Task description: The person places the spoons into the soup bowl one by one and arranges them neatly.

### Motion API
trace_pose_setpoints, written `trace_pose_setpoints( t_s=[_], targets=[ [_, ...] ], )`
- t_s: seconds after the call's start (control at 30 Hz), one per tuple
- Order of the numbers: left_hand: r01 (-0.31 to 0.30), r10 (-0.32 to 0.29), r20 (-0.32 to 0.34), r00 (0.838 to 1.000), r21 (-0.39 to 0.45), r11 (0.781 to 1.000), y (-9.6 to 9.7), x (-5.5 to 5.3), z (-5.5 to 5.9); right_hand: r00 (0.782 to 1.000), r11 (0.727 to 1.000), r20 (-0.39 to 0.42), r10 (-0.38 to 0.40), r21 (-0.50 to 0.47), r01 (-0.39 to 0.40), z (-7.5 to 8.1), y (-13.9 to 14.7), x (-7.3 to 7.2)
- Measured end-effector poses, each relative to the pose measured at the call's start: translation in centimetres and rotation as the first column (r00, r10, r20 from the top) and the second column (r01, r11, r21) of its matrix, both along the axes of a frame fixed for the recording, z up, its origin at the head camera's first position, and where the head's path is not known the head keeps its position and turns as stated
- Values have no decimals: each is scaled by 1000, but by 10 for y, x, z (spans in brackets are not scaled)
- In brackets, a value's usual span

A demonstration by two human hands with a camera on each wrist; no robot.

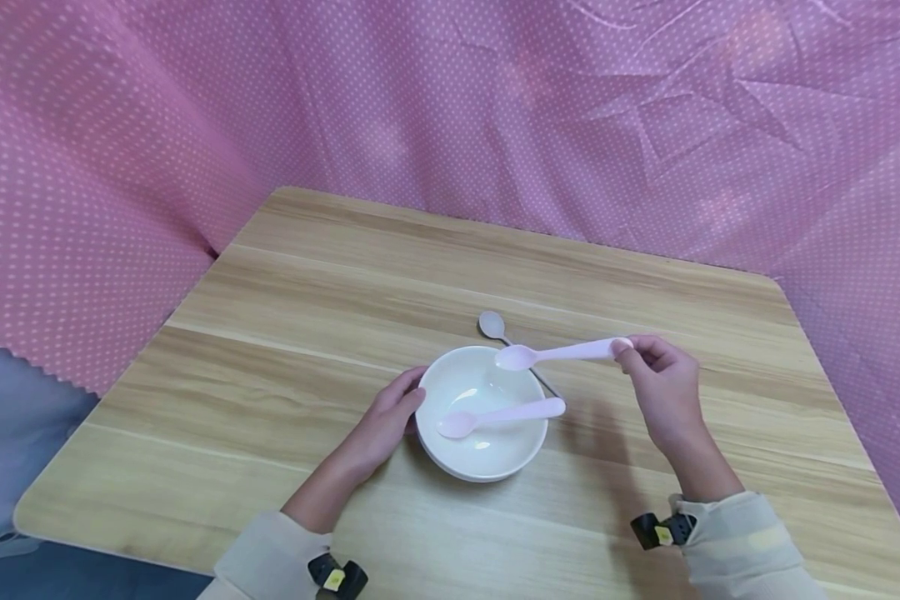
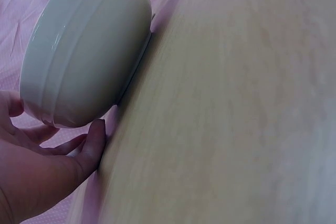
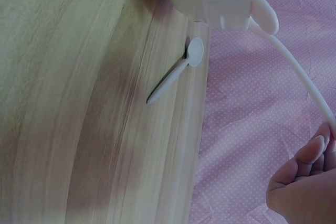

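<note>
A white bowl point(image 1: 450, 379) stands on the wooden table, and my left hand point(image 1: 390, 417) holds it by its left side, thumb at the rim. In the left wrist view, the fingers point(image 2: 94, 145) are at the outer wall of the bowl point(image 2: 100, 51), low by the table. Inside the bowl lies a pale pink spoon point(image 1: 521, 412), its handle reaching over the right rim. My right hand point(image 1: 663, 387) pinches the handle end of a second pale pink spoon point(image 1: 577, 350). That spoon's head is over the bowl's far right rim.
Behind the bowl a grey spoon point(image 1: 491, 324) lies on the table point(image 1: 330, 283), its handle partly hidden by the bowl and the held spoon. A pink dotted cloth point(image 1: 435, 108) hangs around the table's far and side edges.
</note>
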State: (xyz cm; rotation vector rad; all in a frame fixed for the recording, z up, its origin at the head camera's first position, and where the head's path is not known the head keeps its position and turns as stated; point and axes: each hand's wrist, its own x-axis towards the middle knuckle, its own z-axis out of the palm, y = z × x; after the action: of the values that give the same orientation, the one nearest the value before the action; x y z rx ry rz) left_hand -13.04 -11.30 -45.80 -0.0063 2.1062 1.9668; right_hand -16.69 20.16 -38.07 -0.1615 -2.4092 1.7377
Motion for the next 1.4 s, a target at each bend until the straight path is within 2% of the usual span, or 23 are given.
trace_pose_setpoints(
  t_s=[0.4,1.03,1.4],
  targets=[
    [3,-3,7,1000,1,1000,0,0,2,997,997,44,66,35,-68,-3,-1,2],
    [3,-3,12,1000,0,1000,1,-1,1,994,994,45,98,52,-100,-13,-12,2],
    [3,-3,3,1000,8,1000,0,0,0,990,990,89,111,73,-118,-17,-20,4]
  ],
)
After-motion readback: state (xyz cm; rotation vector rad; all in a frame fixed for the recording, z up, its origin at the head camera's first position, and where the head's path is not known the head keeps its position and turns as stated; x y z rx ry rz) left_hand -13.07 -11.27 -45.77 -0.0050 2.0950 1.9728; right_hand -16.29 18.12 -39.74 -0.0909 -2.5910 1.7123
